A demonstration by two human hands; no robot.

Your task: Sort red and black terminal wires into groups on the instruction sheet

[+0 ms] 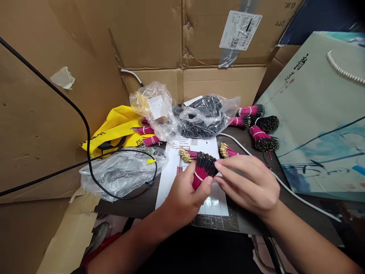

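My left hand (185, 194) grips a bundle of magenta wires (203, 169) tied with a white band, with gold pins fanning out at the far end and black tips toward my right hand. The fingers of my right hand (245, 182) pinch the bundle's black end. Just beyond lies a second gold-tipped magenta bundle (228, 151), partly hidden behind my right hand. Several more bundles (262, 139) sit at the far right of the tabletop, and others (146, 131) lie at the far left, against a yellow bag (111, 129).
A printed paper sheet (182, 179) lies under my hands on the dark table (128, 207). Behind it sits a clear bag of small black parts (199, 120). A clear plastic bag (122, 177), a black cable (88, 140) and a white cable (285, 182) lie around. Cardboard (199, 38) and a paper bag (319, 114) wall the back and right.
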